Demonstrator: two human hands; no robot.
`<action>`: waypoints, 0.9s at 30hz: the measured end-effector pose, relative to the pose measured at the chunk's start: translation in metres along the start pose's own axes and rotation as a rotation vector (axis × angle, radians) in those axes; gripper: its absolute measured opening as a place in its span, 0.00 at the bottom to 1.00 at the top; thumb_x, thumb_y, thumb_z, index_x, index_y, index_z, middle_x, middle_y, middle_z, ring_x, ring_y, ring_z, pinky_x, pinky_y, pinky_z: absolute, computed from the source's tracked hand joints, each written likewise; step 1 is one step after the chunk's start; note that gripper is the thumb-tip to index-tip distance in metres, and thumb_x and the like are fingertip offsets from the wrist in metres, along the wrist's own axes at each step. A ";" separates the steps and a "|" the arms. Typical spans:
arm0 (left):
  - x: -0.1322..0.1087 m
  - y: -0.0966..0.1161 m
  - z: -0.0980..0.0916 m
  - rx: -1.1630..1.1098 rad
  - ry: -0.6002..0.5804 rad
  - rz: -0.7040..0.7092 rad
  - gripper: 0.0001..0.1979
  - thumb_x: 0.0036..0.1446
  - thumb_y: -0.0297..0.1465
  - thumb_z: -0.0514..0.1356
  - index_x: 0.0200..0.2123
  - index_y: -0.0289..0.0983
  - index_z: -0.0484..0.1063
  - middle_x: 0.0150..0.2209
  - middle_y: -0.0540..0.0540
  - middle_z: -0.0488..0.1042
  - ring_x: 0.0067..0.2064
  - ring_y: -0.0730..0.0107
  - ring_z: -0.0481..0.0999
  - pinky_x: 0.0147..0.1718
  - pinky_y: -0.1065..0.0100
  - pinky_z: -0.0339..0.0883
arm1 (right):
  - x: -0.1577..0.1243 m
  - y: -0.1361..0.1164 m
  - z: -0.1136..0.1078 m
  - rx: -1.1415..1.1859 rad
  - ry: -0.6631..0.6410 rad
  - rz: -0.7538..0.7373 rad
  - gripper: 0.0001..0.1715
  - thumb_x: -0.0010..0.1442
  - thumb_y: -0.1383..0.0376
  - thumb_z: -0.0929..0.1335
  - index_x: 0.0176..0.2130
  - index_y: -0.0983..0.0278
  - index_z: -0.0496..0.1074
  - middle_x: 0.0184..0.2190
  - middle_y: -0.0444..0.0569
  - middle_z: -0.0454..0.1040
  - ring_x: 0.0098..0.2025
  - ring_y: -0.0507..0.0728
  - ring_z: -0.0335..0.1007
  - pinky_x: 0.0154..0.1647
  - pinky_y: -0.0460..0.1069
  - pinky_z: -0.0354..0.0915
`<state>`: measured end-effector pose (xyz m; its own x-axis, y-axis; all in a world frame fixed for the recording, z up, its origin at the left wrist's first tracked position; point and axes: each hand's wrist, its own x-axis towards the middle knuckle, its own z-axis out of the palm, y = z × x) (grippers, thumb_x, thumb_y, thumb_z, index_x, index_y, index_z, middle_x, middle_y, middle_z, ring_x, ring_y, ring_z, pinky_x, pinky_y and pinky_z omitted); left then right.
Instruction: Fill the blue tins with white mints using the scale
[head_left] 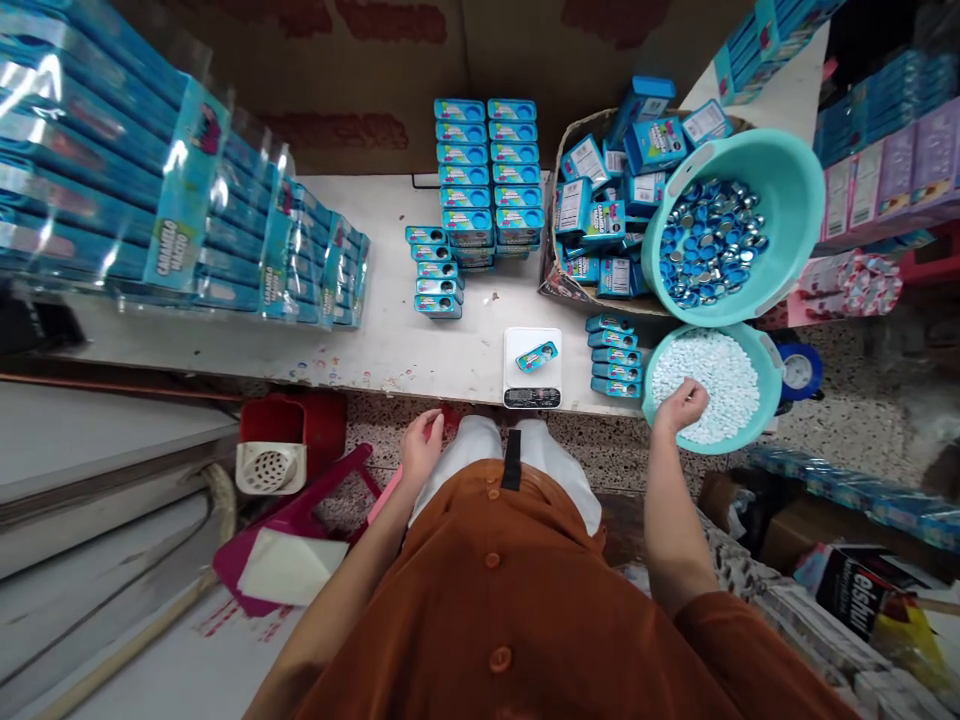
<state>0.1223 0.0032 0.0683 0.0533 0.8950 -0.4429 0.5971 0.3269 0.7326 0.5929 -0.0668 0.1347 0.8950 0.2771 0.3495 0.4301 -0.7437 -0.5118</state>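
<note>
My right hand [681,406] is over the turquoise basin [769,412] of small white pellets [709,375], fingers curled together; what they hold, if anything, is hidden. Beside my left thigh, my left hand [422,447] hangs with thumb and fingers a little apart and nothing visible in it. A small blue tin [537,356] with a hole at one end lies tilted on the white digital scale [532,338]. Between scale and basin stands a row of similar blue tins [616,356]. A larger turquoise basin [802,200] holds many blue and silver caps [709,240].
A cardboard box [553,270] of blue cartons stands behind the basins. Stacked blue tins [466,196] and a shorter row [436,284] stand on the white table [382,350]. Wrapped blue packs [172,190] pile up at left. A magenta stool [300,520] is at lower left.
</note>
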 end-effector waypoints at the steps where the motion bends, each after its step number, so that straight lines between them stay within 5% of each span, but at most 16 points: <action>1: -0.001 0.003 0.002 0.006 -0.007 0.001 0.17 0.60 0.41 0.53 0.44 0.38 0.74 0.44 0.43 0.77 0.47 0.60 0.74 0.51 0.60 0.64 | 0.006 0.016 -0.003 -0.084 -0.036 -0.056 0.20 0.62 0.54 0.58 0.36 0.66 0.69 0.37 0.56 0.72 0.44 0.60 0.66 0.51 0.57 0.61; 6: -0.007 0.017 0.012 0.033 -0.026 -0.004 0.19 0.60 0.42 0.53 0.45 0.37 0.73 0.44 0.42 0.77 0.46 0.60 0.75 0.50 0.59 0.65 | 0.012 0.055 -0.004 -0.243 -0.273 -0.272 0.22 0.59 0.55 0.63 0.46 0.69 0.66 0.47 0.63 0.67 0.53 0.64 0.60 0.57 0.61 0.54; 17: -0.006 0.049 0.035 0.111 -0.028 0.117 0.17 0.60 0.40 0.53 0.44 0.37 0.73 0.44 0.42 0.76 0.47 0.59 0.73 0.51 0.59 0.64 | 0.011 0.058 0.001 -0.226 -0.324 -0.264 0.18 0.62 0.53 0.62 0.41 0.66 0.64 0.42 0.59 0.65 0.49 0.63 0.58 0.55 0.59 0.55; 27: 0.042 0.121 0.057 0.123 -0.041 0.431 0.15 0.61 0.39 0.54 0.46 0.37 0.71 0.45 0.41 0.73 0.50 0.59 0.70 0.53 0.59 0.61 | 0.009 0.056 0.000 -0.197 -0.336 -0.220 0.19 0.63 0.53 0.60 0.42 0.66 0.65 0.43 0.60 0.66 0.50 0.62 0.60 0.54 0.59 0.57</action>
<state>0.2429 0.0632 0.1090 0.3486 0.9279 -0.1325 0.6039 -0.1142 0.7888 0.6255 -0.1060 0.1091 0.7871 0.6002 0.1423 0.6134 -0.7373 -0.2832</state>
